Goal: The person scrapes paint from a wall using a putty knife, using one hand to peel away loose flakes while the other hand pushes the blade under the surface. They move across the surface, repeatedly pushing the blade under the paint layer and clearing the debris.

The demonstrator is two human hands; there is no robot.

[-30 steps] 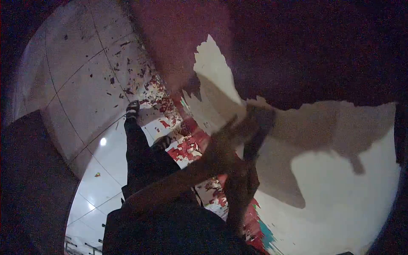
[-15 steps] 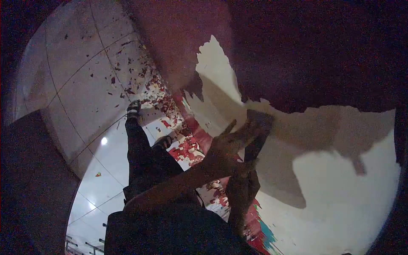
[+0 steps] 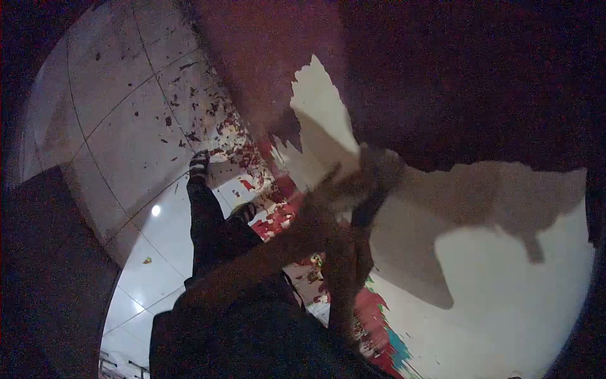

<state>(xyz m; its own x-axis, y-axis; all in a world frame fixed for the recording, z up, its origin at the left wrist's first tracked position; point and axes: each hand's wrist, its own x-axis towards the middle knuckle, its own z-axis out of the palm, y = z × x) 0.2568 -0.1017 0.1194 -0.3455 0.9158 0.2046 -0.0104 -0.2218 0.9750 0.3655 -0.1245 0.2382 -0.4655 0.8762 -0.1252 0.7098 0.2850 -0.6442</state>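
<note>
A dark, flat scraper (image 3: 372, 205) lies against the wall, its broad end at the ragged edge of the dark red coating (image 3: 442, 95). My left hand (image 3: 331, 199) is closed around the scraper's upper part, with one finger sticking out. Below it, my right hand (image 3: 346, 252) is closed around the lower end. Both hands are dark and smeared by motion, so the exact grip is hard to see. Bare cream wall (image 3: 505, 284) shows to the right of the hands, and a pointed bare patch (image 3: 322, 95) rises above them. Shadows of the hands and tool fall on the wall.
Red and pale flakes (image 3: 230, 136) litter the tiled floor (image 3: 113, 95) along the wall's foot. My sandalled feet (image 3: 199, 163) stand among them. Near the bottom, a red and teal strip (image 3: 398, 344) remains on the wall. Metal legs (image 3: 136, 366) show at lower left.
Both hands and the scraper have shifted slightly left and are more blurred. The right hand has also moved up a little. The bare wall patches look much the same.
</note>
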